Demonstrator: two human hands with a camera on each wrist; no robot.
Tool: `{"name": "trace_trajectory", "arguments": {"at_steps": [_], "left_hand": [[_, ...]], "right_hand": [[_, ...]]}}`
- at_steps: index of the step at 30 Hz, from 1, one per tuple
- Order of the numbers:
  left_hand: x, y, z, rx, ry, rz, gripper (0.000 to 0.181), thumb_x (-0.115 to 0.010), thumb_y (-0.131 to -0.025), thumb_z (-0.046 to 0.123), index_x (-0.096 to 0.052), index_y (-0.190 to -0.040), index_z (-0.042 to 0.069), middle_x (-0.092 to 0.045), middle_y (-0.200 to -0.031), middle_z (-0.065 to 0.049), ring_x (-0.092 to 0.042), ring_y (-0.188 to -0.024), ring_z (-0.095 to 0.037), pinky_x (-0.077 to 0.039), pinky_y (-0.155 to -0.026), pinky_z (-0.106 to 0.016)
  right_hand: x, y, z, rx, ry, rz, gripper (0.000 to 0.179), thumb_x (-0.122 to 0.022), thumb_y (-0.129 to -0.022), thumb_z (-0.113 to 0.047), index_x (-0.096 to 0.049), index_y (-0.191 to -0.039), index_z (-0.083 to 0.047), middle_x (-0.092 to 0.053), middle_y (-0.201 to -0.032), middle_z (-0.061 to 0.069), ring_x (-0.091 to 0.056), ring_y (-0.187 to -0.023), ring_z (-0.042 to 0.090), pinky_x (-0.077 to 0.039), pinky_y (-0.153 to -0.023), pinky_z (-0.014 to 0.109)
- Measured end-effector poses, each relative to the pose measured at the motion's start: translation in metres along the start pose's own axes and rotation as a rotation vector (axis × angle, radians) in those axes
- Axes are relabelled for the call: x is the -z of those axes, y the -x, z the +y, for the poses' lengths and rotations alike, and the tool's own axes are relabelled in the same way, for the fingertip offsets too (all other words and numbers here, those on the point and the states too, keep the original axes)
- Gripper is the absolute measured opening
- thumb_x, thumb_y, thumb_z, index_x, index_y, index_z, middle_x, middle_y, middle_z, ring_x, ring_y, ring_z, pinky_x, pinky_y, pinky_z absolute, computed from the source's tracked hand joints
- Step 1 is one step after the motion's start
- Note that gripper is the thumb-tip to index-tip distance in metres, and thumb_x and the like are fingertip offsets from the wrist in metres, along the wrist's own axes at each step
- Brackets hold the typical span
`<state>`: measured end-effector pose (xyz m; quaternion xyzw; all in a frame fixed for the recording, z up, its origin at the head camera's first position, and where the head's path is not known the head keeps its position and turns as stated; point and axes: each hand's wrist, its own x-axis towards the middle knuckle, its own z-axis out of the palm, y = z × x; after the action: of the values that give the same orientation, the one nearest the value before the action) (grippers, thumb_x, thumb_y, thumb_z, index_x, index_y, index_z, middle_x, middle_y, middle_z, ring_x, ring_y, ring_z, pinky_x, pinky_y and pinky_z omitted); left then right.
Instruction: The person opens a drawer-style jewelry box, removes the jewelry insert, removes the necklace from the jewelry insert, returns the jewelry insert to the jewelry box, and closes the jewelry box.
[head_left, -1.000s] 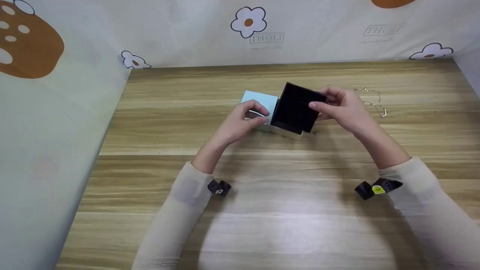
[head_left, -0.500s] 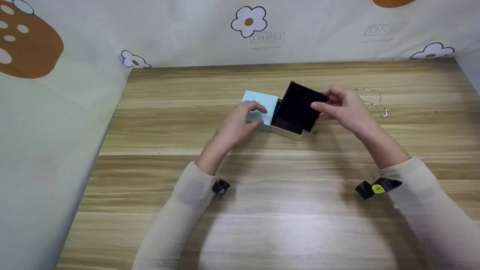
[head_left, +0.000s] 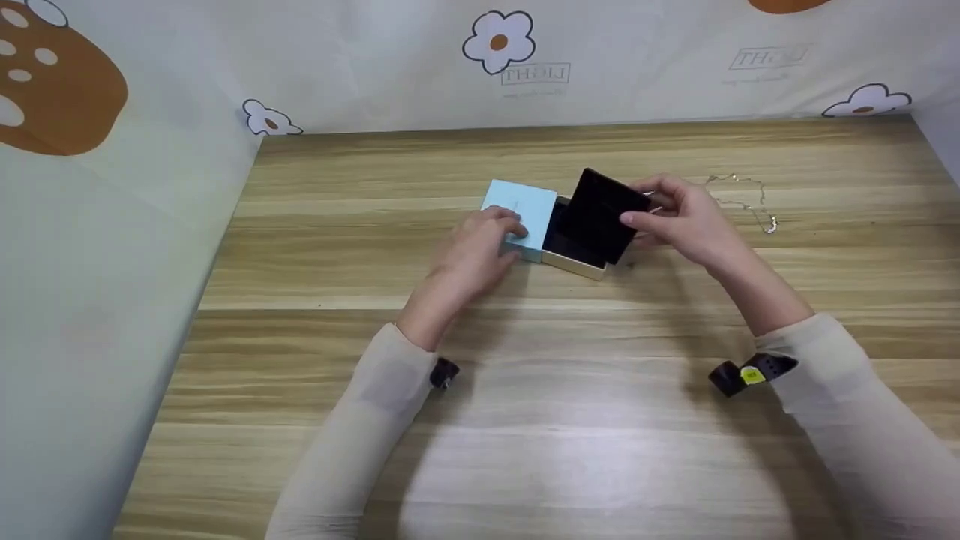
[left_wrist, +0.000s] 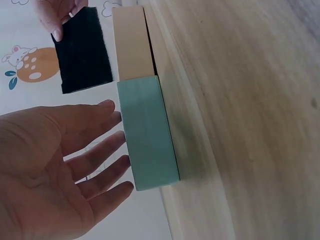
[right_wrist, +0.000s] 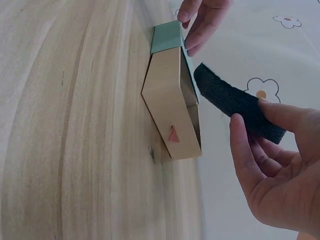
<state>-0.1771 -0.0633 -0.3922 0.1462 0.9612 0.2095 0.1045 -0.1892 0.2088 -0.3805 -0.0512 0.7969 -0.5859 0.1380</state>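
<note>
A small drawer-style gift box lies on the table. Its light blue sleeve [head_left: 530, 201] has the beige drawer [head_left: 574, 266] slid partly out to the right. My left hand [head_left: 469, 253] rests its fingertips on top of the sleeve, fingers nearly straight in the left wrist view. Between thumb and fingers, my right hand [head_left: 684, 219] pinches a black foam pad [head_left: 602, 214], tilted above the drawer. The right wrist view shows the pad [right_wrist: 237, 104] as thick and slightly bent, apart from the drawer. A reddish pull tab [right_wrist: 173, 135] sticks out from the drawer's front.
A thin chain necklace [head_left: 772, 223] lies on the wooden table [head_left: 600, 420], right of my right hand. Behind the table hangs a pale sheet [head_left: 375, 67] printed with flowers, and it covers the left side too.
My left hand has moved down onto the sleeve, its fingers now touching the top. My right hand still holds the foam pad, which has shifted slightly and uncovers more of the drawer.
</note>
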Motion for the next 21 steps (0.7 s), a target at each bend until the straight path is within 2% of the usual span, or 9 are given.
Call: {"name": "trace_trajectory", "arguments": {"at_steps": [6,10,16,18,21], "left_hand": [[0.002,0.000,-0.001,-0.012,0.036,-0.021,0.030,-0.066,-0.095,0.015,-0.068,-0.125,0.013,-0.053,-0.147,-0.002,-0.044,-0.140,-0.027,-0.037,-0.116,-0.040],[0.003,0.000,-0.002,-0.016,0.048,-0.031,0.031,-0.066,-0.095,0.014,-0.068,-0.126,0.011,-0.052,-0.147,-0.003,-0.043,-0.141,-0.027,-0.035,-0.118,-0.039],[0.003,-0.001,-0.002,-0.021,0.059,-0.037,0.031,-0.065,-0.095,0.012,-0.067,-0.126,0.010,-0.052,-0.147,-0.006,-0.043,-0.141,-0.029,-0.032,-0.119,-0.040],[0.002,-0.001,-0.002,-0.023,0.065,-0.039,0.031,-0.065,-0.095,0.011,-0.067,-0.126,0.009,-0.052,-0.148,-0.007,-0.042,-0.141,-0.029,-0.032,-0.120,-0.040],[0.002,-0.002,-0.003,-0.032,0.072,-0.047,0.032,-0.065,-0.095,0.009,-0.067,-0.126,0.008,-0.051,-0.148,-0.008,-0.042,-0.141,-0.030,-0.032,-0.120,-0.040]], "right_hand": [[-0.004,-0.003,0.004,0.008,0.038,0.000,0.056,-0.067,-0.092,-0.004,-0.037,-0.139,0.005,-0.058,-0.101,0.000,-0.068,-0.077,0.003,-0.060,-0.070,0.022],[-0.008,-0.004,0.005,0.006,0.050,0.022,0.058,-0.068,-0.091,-0.001,-0.034,-0.137,0.003,-0.049,-0.111,0.008,-0.067,-0.077,0.002,-0.060,-0.071,0.022],[-0.013,-0.007,0.006,0.033,0.100,0.052,0.043,-0.069,-0.089,0.003,-0.041,-0.121,0.005,-0.043,-0.112,0.008,-0.066,-0.075,-0.002,-0.059,-0.070,0.020],[-0.015,-0.008,0.006,0.035,0.116,0.057,0.041,-0.069,-0.088,0.004,-0.044,-0.120,0.007,-0.042,-0.110,0.007,-0.065,-0.074,-0.004,-0.059,-0.070,0.019],[-0.016,-0.010,0.007,0.047,0.193,0.078,0.041,-0.071,-0.089,0.000,-0.049,-0.122,0.009,-0.045,-0.104,0.005,-0.062,-0.074,-0.009,-0.056,-0.069,0.014]]}}
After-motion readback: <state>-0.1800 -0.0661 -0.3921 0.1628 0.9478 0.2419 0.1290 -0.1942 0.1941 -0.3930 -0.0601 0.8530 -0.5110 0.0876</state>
